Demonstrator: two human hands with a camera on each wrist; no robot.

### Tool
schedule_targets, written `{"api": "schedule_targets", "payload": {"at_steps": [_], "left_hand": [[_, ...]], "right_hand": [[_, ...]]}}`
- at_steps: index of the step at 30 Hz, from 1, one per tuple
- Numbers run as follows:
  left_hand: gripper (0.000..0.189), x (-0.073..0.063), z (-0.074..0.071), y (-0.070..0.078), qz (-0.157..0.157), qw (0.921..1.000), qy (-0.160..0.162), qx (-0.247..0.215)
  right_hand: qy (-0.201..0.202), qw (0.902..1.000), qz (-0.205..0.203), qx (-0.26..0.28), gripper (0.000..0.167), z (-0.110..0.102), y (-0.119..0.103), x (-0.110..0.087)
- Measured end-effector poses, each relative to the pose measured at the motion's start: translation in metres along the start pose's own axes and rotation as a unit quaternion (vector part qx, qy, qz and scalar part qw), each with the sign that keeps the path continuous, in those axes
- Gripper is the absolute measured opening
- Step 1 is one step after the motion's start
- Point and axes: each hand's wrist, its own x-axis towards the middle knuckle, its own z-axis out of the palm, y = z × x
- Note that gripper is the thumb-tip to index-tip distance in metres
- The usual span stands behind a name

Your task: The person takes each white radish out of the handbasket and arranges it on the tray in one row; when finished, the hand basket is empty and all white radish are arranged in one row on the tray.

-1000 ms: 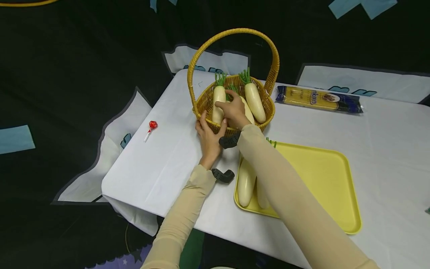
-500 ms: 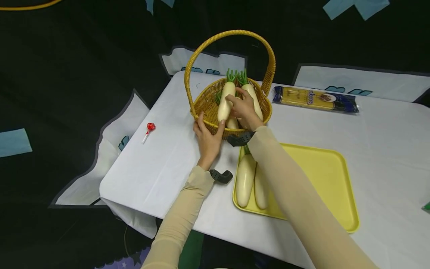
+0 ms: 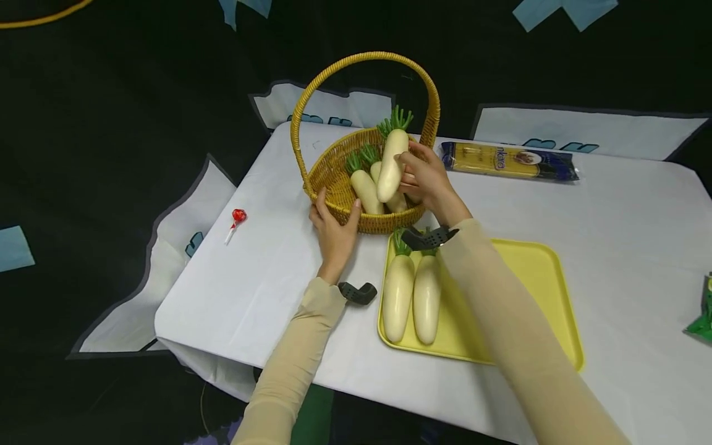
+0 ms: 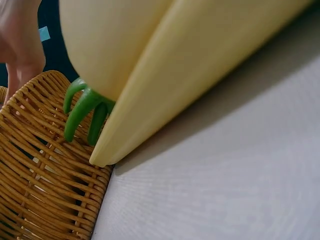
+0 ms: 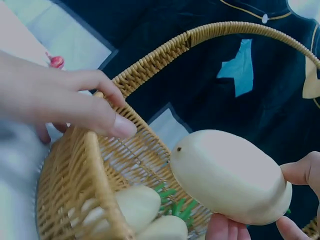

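One radish (image 3: 394,162), held in the right hand (image 3: 431,180), moved rightward; left hand (image 3: 335,240) grips the basket (image 3: 381,224) containing others (image 3: 366,192).

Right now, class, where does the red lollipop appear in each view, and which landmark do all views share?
Head: red lollipop left of centre, on the white table.
Left wrist: not in it.
Right wrist: its red top, upper left, above the left hand.
Landmark: wicker basket.

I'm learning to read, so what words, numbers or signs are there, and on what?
"nkara" (maybe more before it): on the yellow packet; its other print is too small.
Blue shapes on the white panels: partly hidden, unreadable.
Green packet at the edge: nothing readable.
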Motion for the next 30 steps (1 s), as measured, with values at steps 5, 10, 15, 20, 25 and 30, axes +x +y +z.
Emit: {"api": "schedule_targets", "payload": {"at_steps": [5,10,15,20,25,30], "left_hand": [[0.082,0.002,-0.001,-0.001,-0.001,1.0000,0.006,-0.004],[0.082,0.002,-0.001,-0.003,-0.005,0.9999,0.008,-0.003],[0.082,0.000,-0.001,-0.004,-0.003,1.0000,0.003,-0.004],[0.080,0.001,-0.002,-0.003,0.004,1.0000,0.004,-0.007],[0.082,0.002,0.000,-0.002,0.001,0.9999,-0.008,-0.006],[0.082,0.001,0.003,-0.001,0.002,1.0000,-0.009,-0.003]], "right_hand": [[-0.036,0.9991,-0.011,-0.021,0.056,-0.011,-0.003,-0.015],[-0.065,0.9976,-0.019,-0.012,0.055,-0.029,0.005,-0.038],[-0.085,0.9963,-0.015,-0.004,0.057,-0.053,0.018,-0.061],[-0.093,0.9954,-0.001,-0.023,0.059,-0.078,0.036,-0.082],[-0.086,0.9957,0.011,-0.033,0.060,-0.102,0.054,-0.104],[-0.097,0.9937,0.014,-0.053,0.059,-0.123,0.078,-0.122]]}}
